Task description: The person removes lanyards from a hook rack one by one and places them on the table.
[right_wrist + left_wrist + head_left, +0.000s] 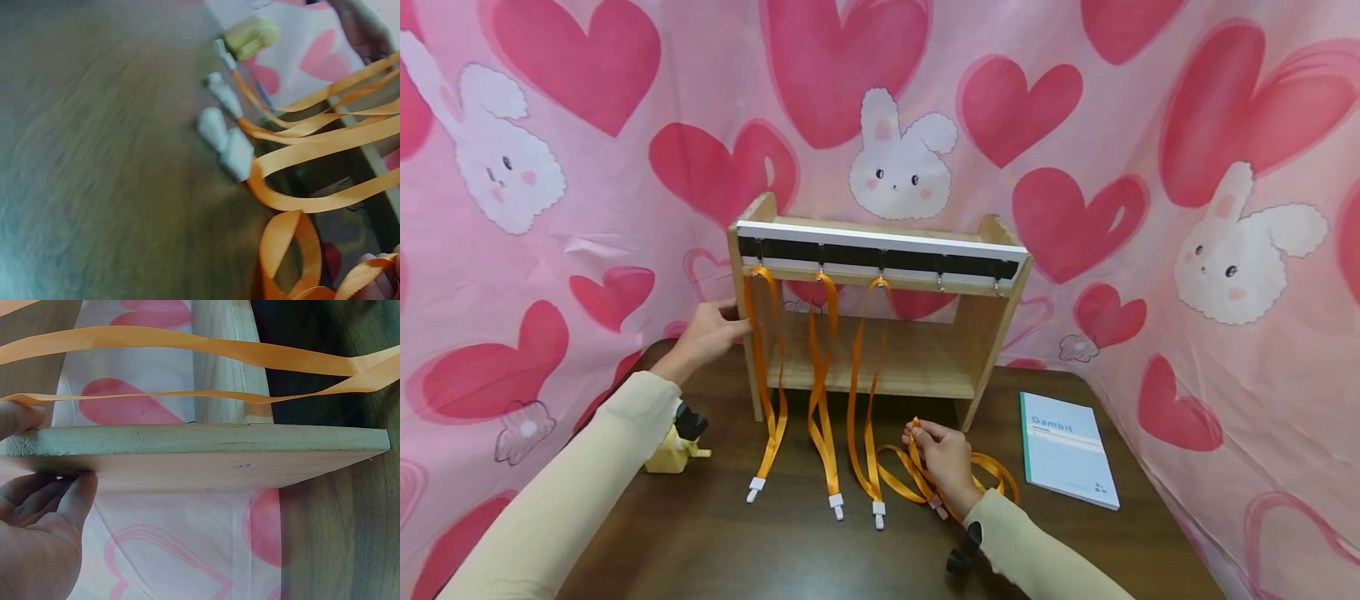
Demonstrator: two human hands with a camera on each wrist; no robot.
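Observation:
My left hand (709, 333) grips the left side panel of a small wooden shelf (928, 367). In the left wrist view, the thumb and fingers lie on opposite faces of the panel (206, 440). Three orange lanyards hang from hooks on the shelf's front rail: one at left (762, 358), a second (825, 437) beside it, and a third (853, 400) at the middle. White clips dangle at their lower ends. Between thumb and fingers my right hand (951, 462) pinches another orange lanyard (916, 450), its strap looped loosely on the table around the hand.
Two hooks on the rail's right part, one (940, 282) beside the other (997, 287), carry nothing. A Gambit notebook (1067, 450) lies on the dark table (760, 550) at right. A yellow object (672, 458) stands by the left forearm. Pink heart-patterned cloth (715, 75) hangs behind.

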